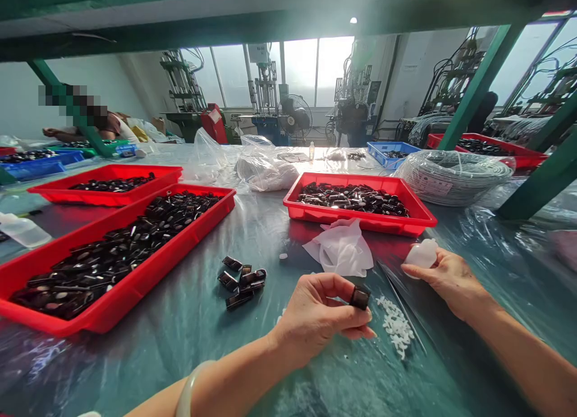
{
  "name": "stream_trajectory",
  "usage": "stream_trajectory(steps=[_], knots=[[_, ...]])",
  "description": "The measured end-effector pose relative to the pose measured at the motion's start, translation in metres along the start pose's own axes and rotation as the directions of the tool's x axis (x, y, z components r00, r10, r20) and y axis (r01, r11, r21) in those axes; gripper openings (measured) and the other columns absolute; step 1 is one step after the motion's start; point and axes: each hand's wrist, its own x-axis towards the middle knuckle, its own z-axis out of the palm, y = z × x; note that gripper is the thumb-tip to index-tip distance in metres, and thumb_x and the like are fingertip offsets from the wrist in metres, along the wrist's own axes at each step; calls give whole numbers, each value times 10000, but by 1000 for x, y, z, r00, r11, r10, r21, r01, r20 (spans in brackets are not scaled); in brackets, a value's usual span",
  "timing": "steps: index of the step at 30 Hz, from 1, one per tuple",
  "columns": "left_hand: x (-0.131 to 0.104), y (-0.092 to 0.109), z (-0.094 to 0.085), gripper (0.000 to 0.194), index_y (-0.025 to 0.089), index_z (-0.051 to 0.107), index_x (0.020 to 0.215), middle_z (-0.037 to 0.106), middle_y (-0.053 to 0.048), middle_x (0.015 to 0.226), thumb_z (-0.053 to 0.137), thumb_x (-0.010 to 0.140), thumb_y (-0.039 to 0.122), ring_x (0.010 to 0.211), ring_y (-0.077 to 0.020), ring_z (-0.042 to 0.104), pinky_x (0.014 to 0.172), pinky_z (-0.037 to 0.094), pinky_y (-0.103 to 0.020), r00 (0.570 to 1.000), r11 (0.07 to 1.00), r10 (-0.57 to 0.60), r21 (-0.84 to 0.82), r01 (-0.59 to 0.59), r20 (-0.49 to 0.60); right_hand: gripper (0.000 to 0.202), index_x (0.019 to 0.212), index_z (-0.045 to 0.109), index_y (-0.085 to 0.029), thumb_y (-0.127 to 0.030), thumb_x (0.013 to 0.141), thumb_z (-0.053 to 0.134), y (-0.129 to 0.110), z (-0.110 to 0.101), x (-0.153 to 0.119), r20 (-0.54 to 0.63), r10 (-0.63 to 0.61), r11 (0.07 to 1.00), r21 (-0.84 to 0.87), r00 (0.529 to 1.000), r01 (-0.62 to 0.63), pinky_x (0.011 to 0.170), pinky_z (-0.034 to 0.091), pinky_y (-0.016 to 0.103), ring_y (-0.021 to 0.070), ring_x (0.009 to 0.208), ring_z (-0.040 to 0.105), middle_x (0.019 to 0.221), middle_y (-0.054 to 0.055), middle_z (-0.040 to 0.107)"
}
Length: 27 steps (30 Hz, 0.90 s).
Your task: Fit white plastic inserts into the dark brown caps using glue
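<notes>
Between the thumb and fingers of my left hand (322, 312) is a small black plastic part (360, 297), held above the table. My right hand (455, 279) grips a rounded, translucent white object (421, 255), its exact kind unclear. Between the hands lies a loose heap of small white pieces (397, 328), with thin metal tweezers (406, 306) alongside. Left of my left hand, several more black parts (243, 282) sit in a loose cluster. A crumpled white cloth or sheet (340, 249) lies just beyond my hands, near a single white piece (283, 256).
Red trays of black parts stand at left (175, 240), farther left (106, 197) and ahead (360, 222). A wrapped cable coil (453, 176) is at right, near a green post (532, 188). A white bottle (24, 229) lies far left. Another person (108, 122) sits beyond.
</notes>
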Motion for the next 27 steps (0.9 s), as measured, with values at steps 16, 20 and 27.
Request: stream_trajectory(steps=[16,20,27], knots=[[3,7,-5,316,116,591,682,609,7,569,796,503,275,463,-115,607,406,435,-160,996,998,52,28,-50,-72,552,1092,514,-187,-223,569,689,0,-9,7,-176,-106,991,67,979,119,608,507,330,257,832,629,930,111,648],[3,16,-10,255,120,589,687,618,10,580,771,547,232,458,-95,590,421,432,-160,978,991,134,40,-130,-157,776,1292,355,-223,-126,584,657,-16,-19,-1,-315,-198,979,-16,928,204,771,450,405,303,1137,469,1280,164,471],[2,25,-16,191,121,593,702,611,17,566,732,596,198,470,-88,583,435,433,-162,960,977,207,83,-194,-190,376,1055,534,-245,-135,706,618,-40,15,-67,-137,-734,677,-74,665,732,760,455,357,231,957,545,1023,78,570]])
